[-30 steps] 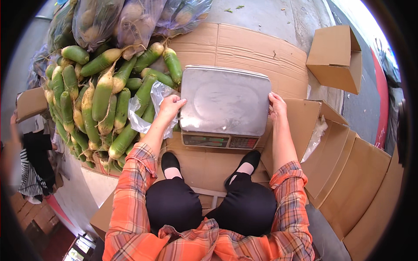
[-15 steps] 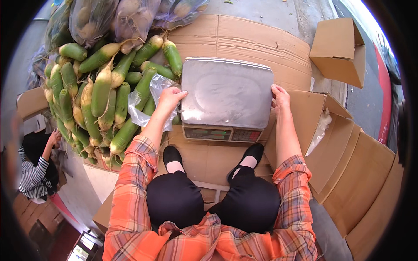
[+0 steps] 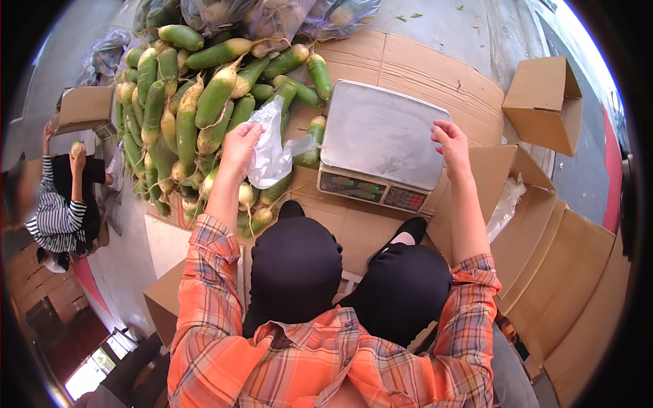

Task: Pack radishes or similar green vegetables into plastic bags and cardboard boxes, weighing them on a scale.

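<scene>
My left hand (image 3: 243,141) is closed on the edge of a clear plastic bag (image 3: 269,153), which hangs over the green radishes. Just above the right edge of a digital scale (image 3: 384,136), my right hand (image 3: 451,148) is loosely curled, fingers apart, with nothing visible in it. The scale has a bare metal top and a display with keys on its near side. Large green radishes (image 3: 216,102) lie heaped to its left, and one short radish (image 3: 311,139) rests against the scale's left side.
Flattened cardboard (image 3: 435,75) lies beneath the scale. Open cardboard boxes (image 3: 537,102) stand at the right. Filled plastic bags (image 3: 272,20) sit behind the heap. On the far left a person in a striped top (image 3: 58,211) holds a pale round thing beside another box (image 3: 85,107).
My left hand has left the scale's edge and now grips the plastic bag, lifted off the radishes. The right hand has come off the scale's side. My view has shifted left.
</scene>
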The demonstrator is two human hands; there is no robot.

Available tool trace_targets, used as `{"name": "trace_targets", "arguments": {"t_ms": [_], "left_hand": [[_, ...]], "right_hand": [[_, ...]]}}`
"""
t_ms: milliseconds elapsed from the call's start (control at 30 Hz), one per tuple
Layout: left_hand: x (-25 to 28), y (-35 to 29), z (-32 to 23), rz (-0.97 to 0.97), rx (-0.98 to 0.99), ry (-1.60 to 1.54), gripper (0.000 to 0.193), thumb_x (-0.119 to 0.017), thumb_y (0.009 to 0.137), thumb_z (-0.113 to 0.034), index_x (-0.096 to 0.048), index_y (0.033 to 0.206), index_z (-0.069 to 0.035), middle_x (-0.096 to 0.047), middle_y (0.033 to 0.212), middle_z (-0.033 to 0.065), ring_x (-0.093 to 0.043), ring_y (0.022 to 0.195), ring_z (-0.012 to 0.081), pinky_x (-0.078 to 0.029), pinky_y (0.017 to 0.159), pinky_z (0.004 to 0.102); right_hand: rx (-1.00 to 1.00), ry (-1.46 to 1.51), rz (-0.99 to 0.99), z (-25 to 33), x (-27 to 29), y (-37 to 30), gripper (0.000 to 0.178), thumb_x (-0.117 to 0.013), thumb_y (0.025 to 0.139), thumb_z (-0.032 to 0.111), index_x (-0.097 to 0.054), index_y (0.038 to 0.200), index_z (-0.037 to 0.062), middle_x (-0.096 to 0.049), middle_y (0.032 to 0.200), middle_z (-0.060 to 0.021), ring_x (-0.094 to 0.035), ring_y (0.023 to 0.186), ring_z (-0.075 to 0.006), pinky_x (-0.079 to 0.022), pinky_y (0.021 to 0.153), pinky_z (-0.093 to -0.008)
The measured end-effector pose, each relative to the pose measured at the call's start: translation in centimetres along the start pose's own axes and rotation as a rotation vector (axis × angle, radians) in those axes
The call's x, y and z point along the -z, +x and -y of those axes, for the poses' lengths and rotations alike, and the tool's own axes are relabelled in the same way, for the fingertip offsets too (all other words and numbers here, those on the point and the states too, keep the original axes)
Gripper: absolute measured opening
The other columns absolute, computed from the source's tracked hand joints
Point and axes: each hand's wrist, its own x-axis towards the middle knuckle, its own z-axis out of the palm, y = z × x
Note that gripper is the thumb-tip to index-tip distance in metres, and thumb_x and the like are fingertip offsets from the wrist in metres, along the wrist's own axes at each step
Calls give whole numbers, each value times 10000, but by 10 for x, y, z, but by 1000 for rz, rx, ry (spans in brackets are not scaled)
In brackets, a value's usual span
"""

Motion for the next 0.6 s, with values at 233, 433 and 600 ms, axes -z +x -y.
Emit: {"name": "trace_targets", "arguments": {"t_ms": [233, 433, 600], "left_hand": [[-17, -92, -117, 243, -154, -173, 219, -492, 895, -225, -579, 892, -23, -624, 830, 78, -574, 674, 130, -430, 572, 223], [-16, -153, -178, 480, -344, -455, 270, -415, 922, -228, -550, 976, -1, -546, 1092, 234, -607, 880, 302, -514, 649, 294], [-5, -178, -206, 501, -315, -908, 367, -382, 928, -236, -428, 1189, 18, -478, 1208, 184, -555, 997, 300, -554, 590, 342]], "right_hand": [[75, -159, 726, 111, -16, -104, 265, -560, 828, 261, -610, 978, 48, -595, 852, -15, -540, 776, -95, -421, 661, -244], [154, -319, 752, 146, -7, -145, 319, -543, 853, 305, -592, 1029, 44, -594, 906, -21, -524, 826, -91, -419, 688, -253], [300, -394, 746, 141, -11, -172, 449, -541, 837, 399, -578, 1056, 9, -594, 948, -79, -528, 876, -166, -416, 760, -290]]}}
